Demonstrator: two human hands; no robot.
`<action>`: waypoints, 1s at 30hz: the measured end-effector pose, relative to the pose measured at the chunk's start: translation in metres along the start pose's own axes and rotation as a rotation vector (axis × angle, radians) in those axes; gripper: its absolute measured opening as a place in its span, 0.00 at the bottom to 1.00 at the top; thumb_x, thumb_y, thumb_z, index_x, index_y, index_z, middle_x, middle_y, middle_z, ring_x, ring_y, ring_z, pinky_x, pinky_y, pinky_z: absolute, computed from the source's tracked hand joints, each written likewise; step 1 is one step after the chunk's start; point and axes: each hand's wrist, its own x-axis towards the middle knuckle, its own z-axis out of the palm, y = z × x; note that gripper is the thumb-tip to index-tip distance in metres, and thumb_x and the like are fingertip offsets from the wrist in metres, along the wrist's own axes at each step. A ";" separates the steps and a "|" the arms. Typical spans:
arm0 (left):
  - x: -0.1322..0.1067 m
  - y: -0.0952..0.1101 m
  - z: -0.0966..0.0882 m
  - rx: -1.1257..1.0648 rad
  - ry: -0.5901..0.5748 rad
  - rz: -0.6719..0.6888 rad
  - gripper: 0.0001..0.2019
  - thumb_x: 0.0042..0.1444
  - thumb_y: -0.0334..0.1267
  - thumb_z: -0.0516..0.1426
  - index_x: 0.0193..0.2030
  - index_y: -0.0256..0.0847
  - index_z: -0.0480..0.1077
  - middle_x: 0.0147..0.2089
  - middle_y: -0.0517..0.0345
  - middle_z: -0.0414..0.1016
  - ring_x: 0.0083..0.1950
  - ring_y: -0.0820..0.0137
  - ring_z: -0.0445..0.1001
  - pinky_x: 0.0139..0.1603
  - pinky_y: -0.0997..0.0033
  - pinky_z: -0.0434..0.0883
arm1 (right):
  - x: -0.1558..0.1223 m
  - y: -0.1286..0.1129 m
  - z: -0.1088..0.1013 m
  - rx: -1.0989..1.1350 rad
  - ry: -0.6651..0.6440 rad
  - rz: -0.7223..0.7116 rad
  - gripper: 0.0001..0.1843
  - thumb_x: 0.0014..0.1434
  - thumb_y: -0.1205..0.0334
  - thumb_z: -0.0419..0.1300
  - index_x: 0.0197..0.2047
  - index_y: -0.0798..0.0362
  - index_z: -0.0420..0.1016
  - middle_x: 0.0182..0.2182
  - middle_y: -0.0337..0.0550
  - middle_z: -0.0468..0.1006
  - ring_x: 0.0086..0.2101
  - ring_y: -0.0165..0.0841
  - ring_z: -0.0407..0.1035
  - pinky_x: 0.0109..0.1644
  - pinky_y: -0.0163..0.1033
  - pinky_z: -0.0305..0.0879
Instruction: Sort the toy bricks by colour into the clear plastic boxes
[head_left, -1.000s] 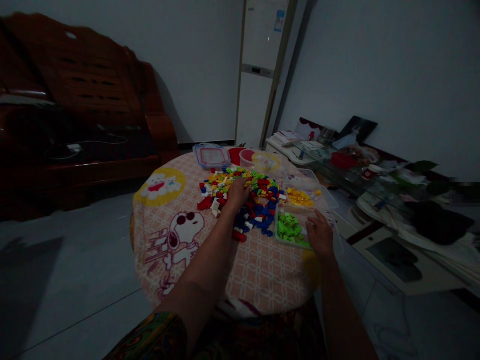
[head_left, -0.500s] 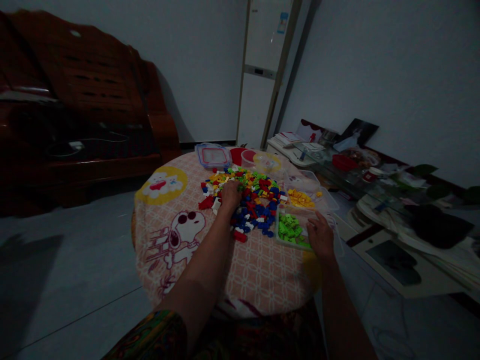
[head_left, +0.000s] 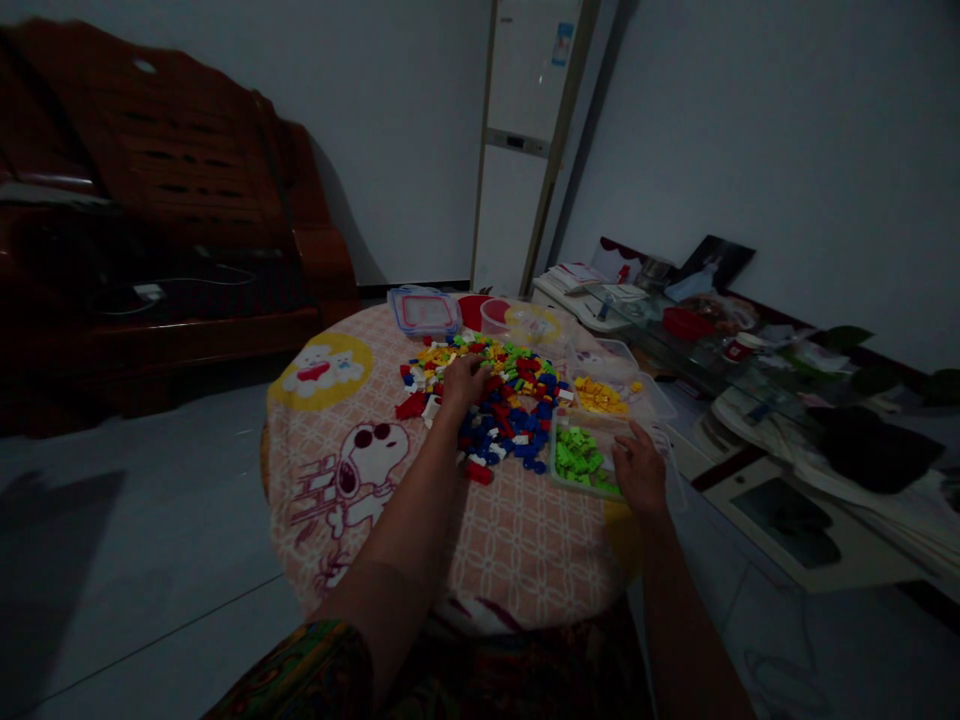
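Left hand (head_left: pixel 463 380) curls into the brick pile (head_left: pixel 517 405), hold unclear. Right hand (head_left: pixel 640 468) rests flat on the green-brick tray (head_left: pixel 553 455). Far label (head_left: pixel 559 43) unreadable.

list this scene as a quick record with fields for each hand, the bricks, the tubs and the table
left hand: left hand palm down, fingers in the loose pile of small red, blue, yellow, green and white plastic bricks
right hand: right hand resting on the near rim of the clear plastic tub of green bricks
second tub: clear plastic tub of yellow bricks, just behind the green one
far edge: clear flat box with red-trimmed lid
surface: round table under a pink cartoon-print cloth
light: dim, finger grip unclear
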 end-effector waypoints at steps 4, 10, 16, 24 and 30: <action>-0.005 0.017 0.007 -0.114 -0.188 0.124 0.15 0.60 0.43 0.55 0.40 0.36 0.81 0.31 0.57 0.79 0.36 0.68 0.76 0.40 0.72 0.70 | 0.000 0.000 -0.001 -0.014 -0.018 0.002 0.20 0.61 0.56 0.52 0.43 0.55 0.82 0.63 0.58 0.71 0.44 0.45 0.77 0.55 0.53 0.70; -0.025 0.052 0.032 -0.202 -0.475 0.302 0.12 0.54 0.36 0.59 0.41 0.36 0.82 0.31 0.58 0.80 0.32 0.70 0.75 0.38 0.73 0.70 | 0.001 0.000 -0.001 -0.029 -0.022 -0.006 0.21 0.62 0.55 0.51 0.43 0.58 0.83 0.63 0.61 0.70 0.41 0.44 0.78 0.53 0.53 0.72; -0.042 0.071 0.049 -0.320 -0.669 0.382 0.19 0.54 0.33 0.58 0.53 0.38 0.79 0.41 0.54 0.84 0.36 0.69 0.78 0.41 0.71 0.73 | 0.000 0.001 0.001 -0.011 0.012 -0.021 0.20 0.61 0.55 0.52 0.42 0.56 0.83 0.62 0.58 0.72 0.42 0.43 0.78 0.54 0.51 0.72; -0.018 0.042 0.030 -0.112 -0.326 0.242 0.17 0.56 0.34 0.58 0.51 0.39 0.79 0.49 0.51 0.82 0.50 0.61 0.79 0.56 0.61 0.73 | 0.000 0.000 0.000 -0.024 0.016 -0.013 0.20 0.61 0.57 0.51 0.43 0.55 0.83 0.62 0.57 0.73 0.45 0.42 0.77 0.56 0.49 0.71; -0.005 -0.002 0.014 0.179 -0.022 0.114 0.20 0.58 0.30 0.56 0.58 0.38 0.75 0.59 0.43 0.76 0.62 0.56 0.72 0.66 0.55 0.66 | 0.000 0.000 0.000 -0.013 -0.011 0.002 0.21 0.61 0.55 0.51 0.42 0.56 0.83 0.63 0.60 0.70 0.40 0.43 0.78 0.53 0.52 0.72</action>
